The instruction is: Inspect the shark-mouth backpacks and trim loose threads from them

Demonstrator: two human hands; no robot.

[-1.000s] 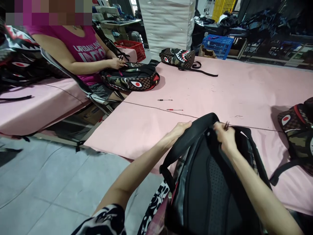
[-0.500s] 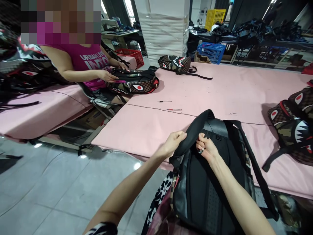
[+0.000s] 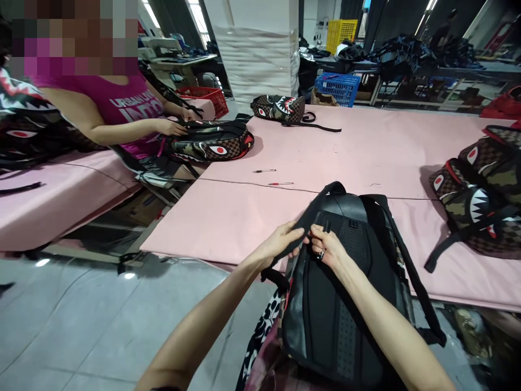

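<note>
A black backpack (image 3: 366,293) leans on the table edge over my lap, its padded back panel facing up. My left hand (image 3: 283,241) is closed round its left shoulder strap (image 3: 311,209), thumb on top. Close beside it, my right hand (image 3: 328,247) is pinched shut at the strap's inner edge, above the back panel. A small dark pointed thing sticks up by its fingers; I cannot make out what it is. Something shiny shows at the fingers too. The other shoulder strap (image 3: 415,271) hangs loose along the bag's right side.
A pink-covered table (image 3: 228,217) holds two pens, a black pen (image 3: 264,171) and a red pen (image 3: 280,183). Patterned shark-face backpacks (image 3: 480,201) lie at the right; another patterned bag (image 3: 279,108) lies at the back. At the left, a seated co-worker (image 3: 122,108) handles a backpack (image 3: 211,141).
My right hand has moved left, close to my left hand at the strap. The strap lies flatter and turned edge-on. The view has shifted a little to the right.
</note>
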